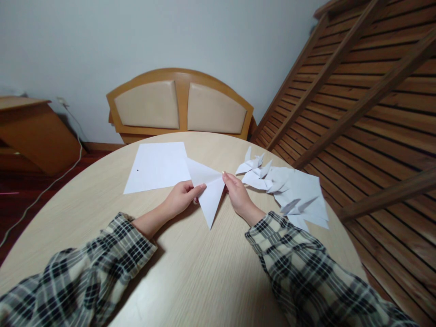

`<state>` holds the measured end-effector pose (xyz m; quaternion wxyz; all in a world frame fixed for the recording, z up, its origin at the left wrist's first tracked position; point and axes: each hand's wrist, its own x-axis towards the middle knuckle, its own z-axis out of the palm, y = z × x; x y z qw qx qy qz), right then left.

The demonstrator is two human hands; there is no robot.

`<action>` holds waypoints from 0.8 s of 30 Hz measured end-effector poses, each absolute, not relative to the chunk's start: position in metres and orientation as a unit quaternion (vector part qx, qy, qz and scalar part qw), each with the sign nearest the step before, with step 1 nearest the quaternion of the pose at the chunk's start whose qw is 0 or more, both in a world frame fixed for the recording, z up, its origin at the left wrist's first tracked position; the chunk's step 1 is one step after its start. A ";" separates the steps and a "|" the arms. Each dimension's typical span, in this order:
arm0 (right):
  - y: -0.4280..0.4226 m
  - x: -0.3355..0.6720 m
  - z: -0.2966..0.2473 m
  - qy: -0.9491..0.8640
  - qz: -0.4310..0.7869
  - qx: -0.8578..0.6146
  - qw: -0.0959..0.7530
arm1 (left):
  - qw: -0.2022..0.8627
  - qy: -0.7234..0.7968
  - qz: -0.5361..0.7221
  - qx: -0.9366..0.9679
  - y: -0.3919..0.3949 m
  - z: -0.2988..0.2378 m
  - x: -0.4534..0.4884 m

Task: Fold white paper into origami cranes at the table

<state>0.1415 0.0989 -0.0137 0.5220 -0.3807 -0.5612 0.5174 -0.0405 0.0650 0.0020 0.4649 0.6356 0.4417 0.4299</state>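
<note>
At the near edge of the round table (190, 272), two plaid sleeves are coming in from either side, forearms lying low over the tabletop and angling toward its middle. Past the table's centre, the left hand (180, 200) is curling palm-in, thumb on top and fingers tucked under, pinching the left side of the folded paper (209, 190); the right hand (238, 195) is meeting it from the other side, wrist slightly raised, fingertips closing narrowly on the paper's right corner. The folded paper is sitting between both hands, a white triangle with its long point aiming back toward the table's near edge and its upper part resting on the wood. By the look of it, a crease is being set or lined up at that upper corner; the next fold would seem to call for both pinches holding the layers flush while an edge is pressed flat. Farther across the table, to the left, a flat sheet (158, 165) is lying just beside the folded paper, and toward the table's right edge a pile of folded figures (289, 190) is spreading out. Behind the table's far edge a chair (180, 106) is standing, with a slatted wooden frame (357, 91) leaning off to the table's right.
</note>
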 end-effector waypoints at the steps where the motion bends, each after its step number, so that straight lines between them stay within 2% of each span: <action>1: 0.098 0.141 -0.012 -0.559 0.521 -0.383 0.519 | 0.470 0.441 0.440 0.625 0.065 0.001 -0.040; 7: 0.094 0.142 -0.008 -0.573 0.538 -0.390 0.480 | 0.490 0.449 0.511 0.546 0.069 -0.003 -0.041; 15: 0.091 0.142 -0.009 -0.627 0.524 -0.374 0.439 | 0.496 0.437 0.524 0.538 0.071 -0.002 -0.039; 24: 0.098 0.144 -0.014 -0.644 0.432 -0.413 0.478 | 0.517 0.440 0.468 0.565 0.069 -0.001 -0.041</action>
